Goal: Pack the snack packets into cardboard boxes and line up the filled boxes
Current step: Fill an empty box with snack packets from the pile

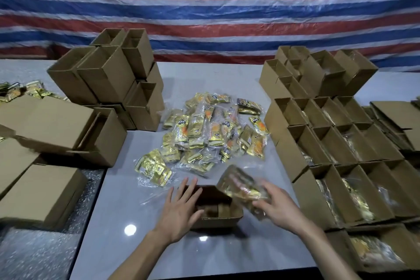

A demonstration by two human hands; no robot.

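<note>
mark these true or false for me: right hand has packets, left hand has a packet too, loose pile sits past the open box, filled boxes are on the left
1. The right hand holds a bundle of snack packets. True.
2. The left hand grips a packet. False: it lies open against the left side of the open cardboard box and holds nothing.
3. The loose pile of snack packets lies mid-table, beyond the open box. True.
4. The filled boxes are lined up on the person's left. False: they stand in rows on the right; the stacked boxes on the left look empty on top.
</note>
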